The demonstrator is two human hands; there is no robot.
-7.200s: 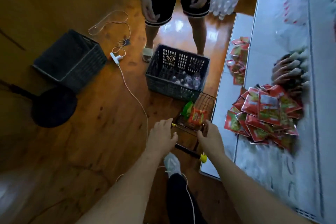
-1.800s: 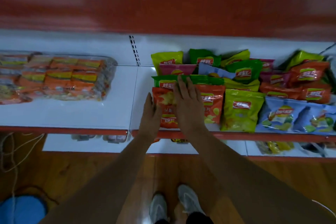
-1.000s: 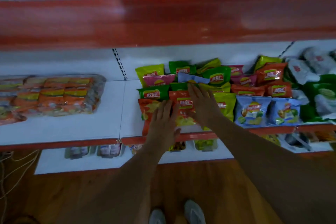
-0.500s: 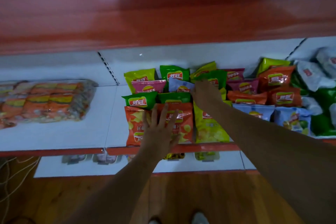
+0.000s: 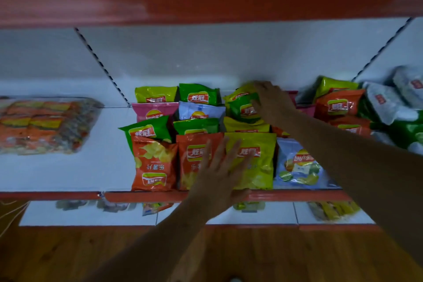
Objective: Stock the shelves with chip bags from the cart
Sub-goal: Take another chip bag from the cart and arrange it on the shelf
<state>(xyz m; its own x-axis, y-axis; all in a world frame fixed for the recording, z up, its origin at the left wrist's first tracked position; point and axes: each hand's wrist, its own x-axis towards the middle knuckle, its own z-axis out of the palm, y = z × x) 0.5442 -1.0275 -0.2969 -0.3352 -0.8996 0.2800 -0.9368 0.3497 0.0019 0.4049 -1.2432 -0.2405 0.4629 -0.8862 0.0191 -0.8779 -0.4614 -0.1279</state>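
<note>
Green chip bag (image 5: 243, 109), under right hand (image 5: 272, 101) grip

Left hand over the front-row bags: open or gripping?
Open. The left hand lies with fingers straight and spread across the orange bag and yellow bag.

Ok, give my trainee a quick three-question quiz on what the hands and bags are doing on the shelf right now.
1. True or false: the left hand lies flat across front-row bags.
2. The right hand reaches a green bag in which row: A front, B back?
3. What colour is the front-row bag furthest left?

Key: 1 true; 2 B; 3 orange.
</note>
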